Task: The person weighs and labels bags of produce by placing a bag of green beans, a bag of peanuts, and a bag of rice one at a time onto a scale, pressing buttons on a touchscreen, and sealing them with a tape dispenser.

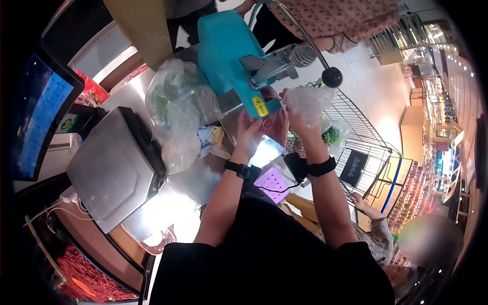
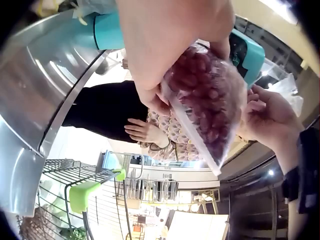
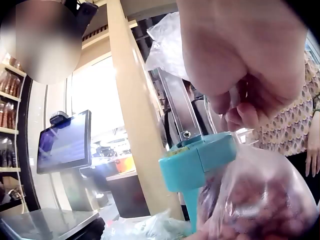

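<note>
A clear bag of dark red, grape-like pieces (image 2: 200, 95) hangs beside the teal bag-sealing machine (image 1: 229, 56). My left hand (image 1: 248, 133) curls its fingers round the bag's side, close under the machine's yellow label; in the left wrist view the left hand (image 2: 175, 45) grips the bag from above. My right hand (image 1: 305, 124) pinches the gathered plastic neck, whose loose top (image 1: 312, 101) spreads above it. Seen from the right wrist, the right hand (image 3: 245, 65) has curled fingertips just above the teal head (image 3: 200, 157), with the filled bag (image 3: 265, 200) below.
Bagged greens (image 1: 175, 96) lie left of the machine, near a metal scale (image 1: 114, 168) and a screen (image 1: 43, 117). A wire cart (image 1: 363, 122) stands to the right. People stand beyond the counter and at the right. A purple perforated item (image 1: 273, 183) lies near my wrists.
</note>
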A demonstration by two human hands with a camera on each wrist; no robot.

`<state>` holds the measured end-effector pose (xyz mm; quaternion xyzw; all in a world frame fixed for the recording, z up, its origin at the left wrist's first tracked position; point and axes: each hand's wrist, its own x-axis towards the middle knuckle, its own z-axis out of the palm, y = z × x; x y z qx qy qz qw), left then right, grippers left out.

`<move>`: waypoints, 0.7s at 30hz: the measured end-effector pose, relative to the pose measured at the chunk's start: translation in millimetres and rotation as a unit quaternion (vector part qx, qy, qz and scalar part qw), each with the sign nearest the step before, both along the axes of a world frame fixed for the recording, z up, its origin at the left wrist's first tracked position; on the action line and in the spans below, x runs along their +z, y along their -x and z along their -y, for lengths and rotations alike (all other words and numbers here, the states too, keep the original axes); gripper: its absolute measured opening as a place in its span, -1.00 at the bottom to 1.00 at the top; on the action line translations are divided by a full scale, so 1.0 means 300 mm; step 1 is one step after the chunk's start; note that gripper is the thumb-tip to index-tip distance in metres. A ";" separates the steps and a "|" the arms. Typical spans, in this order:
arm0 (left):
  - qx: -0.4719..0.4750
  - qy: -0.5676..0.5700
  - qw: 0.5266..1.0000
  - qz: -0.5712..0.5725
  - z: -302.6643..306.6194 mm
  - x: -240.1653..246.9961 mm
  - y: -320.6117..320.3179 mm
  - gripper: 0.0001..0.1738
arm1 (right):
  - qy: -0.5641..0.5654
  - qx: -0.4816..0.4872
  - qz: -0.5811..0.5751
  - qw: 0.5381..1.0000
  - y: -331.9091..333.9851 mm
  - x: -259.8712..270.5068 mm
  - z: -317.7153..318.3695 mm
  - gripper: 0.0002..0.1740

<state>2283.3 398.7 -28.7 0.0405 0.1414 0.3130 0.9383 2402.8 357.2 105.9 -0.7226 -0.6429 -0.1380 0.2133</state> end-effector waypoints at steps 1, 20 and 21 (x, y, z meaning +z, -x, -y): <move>0.006 0.002 1.000 0.000 -0.012 -0.009 0.000 -0.32 | 0.002 0.006 0.000 1.000 0.007 0.010 -0.018 -0.80; 0.315 -0.532 0.645 -0.451 -0.140 0.210 0.176 -0.30 | 0.062 0.012 -0.111 0.992 0.200 0.151 -0.105 -0.86; 0.290 -0.652 0.560 -0.421 -0.160 0.287 0.195 -0.32 | 0.017 -0.011 -0.327 0.945 0.229 0.156 -0.102 -0.85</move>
